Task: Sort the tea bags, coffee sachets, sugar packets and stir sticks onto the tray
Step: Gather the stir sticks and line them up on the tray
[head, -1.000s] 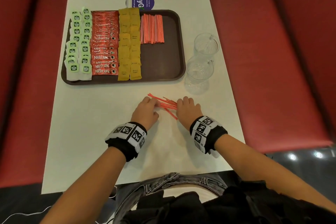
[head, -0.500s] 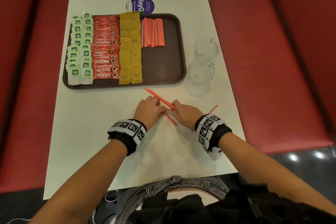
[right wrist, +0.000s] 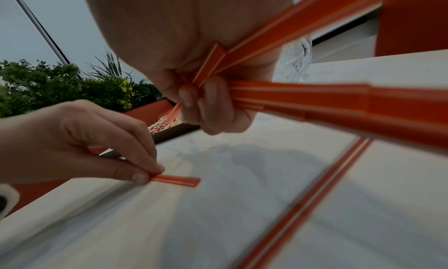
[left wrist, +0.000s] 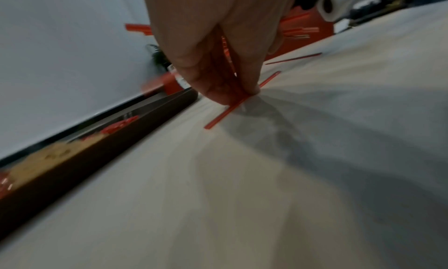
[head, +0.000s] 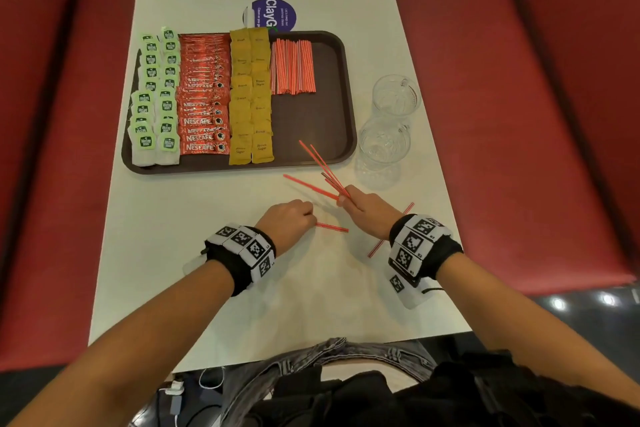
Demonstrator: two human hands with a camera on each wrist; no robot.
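Head view: a loose stir stick (head: 331, 227) was seen flat on the tabletop (head: 194, 204), long axis running left to right, its left end pinched under the left hand (head: 289, 218). A fanned bunch of sticks (head: 322, 168), pointing up-left toward the tray (head: 346, 87), was clamped in the right hand (head: 367, 210). Another stick (head: 377, 248) was left by the right wrist, nearer that hand.

In front of me a long white laminate table (head: 207, 253) runs between two red padded benches (head: 519, 80). Two clear glass mugs (head: 384, 142) stand near its right edge, and a round blue sticker (head: 277, 14) lies farther up.
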